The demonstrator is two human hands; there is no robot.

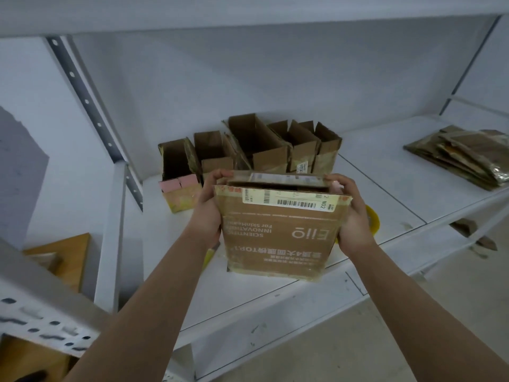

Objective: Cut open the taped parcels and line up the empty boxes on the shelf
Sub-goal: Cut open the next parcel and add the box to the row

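I hold a brown cardboard box (278, 232) with barcode labels and upside-down print above the white shelf (385, 194). My left hand (208, 210) grips its left side with the fingers curled over the top edge. On the other side my right hand (352, 216) grips the right edge. The box's top looks open at a narrow slit. Behind it, a row of several empty open boxes (248, 150) stands on the shelf, the leftmost with a pink flap (179, 184).
A pile of flattened, taped packages (465, 155) lies at the shelf's right end. A yellow object (373, 219) shows behind my right hand, only partly seen. A perforated metal upright (82, 92) stands at the left, and a wooden board (68, 255) lies lower left.
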